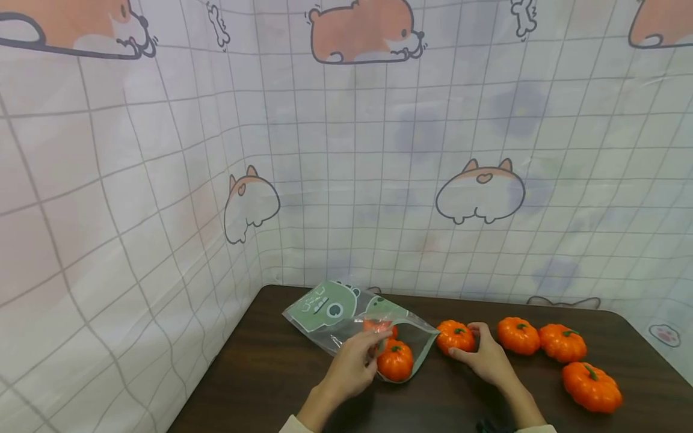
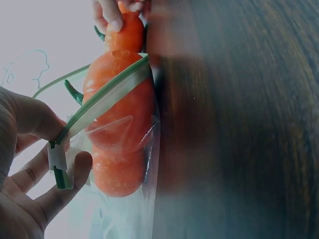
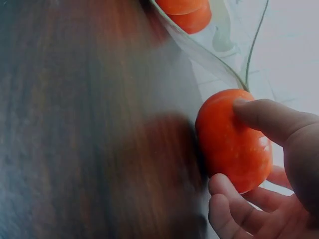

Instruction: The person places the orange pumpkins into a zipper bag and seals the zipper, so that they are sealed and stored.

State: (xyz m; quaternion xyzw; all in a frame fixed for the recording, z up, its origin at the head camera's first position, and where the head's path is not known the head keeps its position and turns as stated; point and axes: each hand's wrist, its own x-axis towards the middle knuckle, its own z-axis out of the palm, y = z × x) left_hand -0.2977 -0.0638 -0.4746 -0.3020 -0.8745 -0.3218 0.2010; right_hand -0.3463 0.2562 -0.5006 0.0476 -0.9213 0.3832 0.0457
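A clear zip bag [image 1: 319,310] with a green cartoon print lies on the table, its mouth spread toward the right. Inside it sit two small orange pumpkins, one near the mouth [image 1: 395,362] and another behind it. My left hand [image 1: 351,364] pinches the bag's green-edged rim by the white slider [image 2: 57,157], thumb on one side and fingers on the other. Just outside the mouth, my right hand [image 1: 491,361] holds another pumpkin [image 3: 232,142] between thumb and fingers. The bag's corner touches or overlaps that pumpkin in the head view.
Right of my right hand are three more pumpkins: two side by side, the left one [image 1: 518,335] and the right one [image 1: 563,343], and a nearer one [image 1: 592,386]. The dark wooden table [image 1: 260,373] ends at a patterned cloth wall [image 1: 368,240] behind and left.
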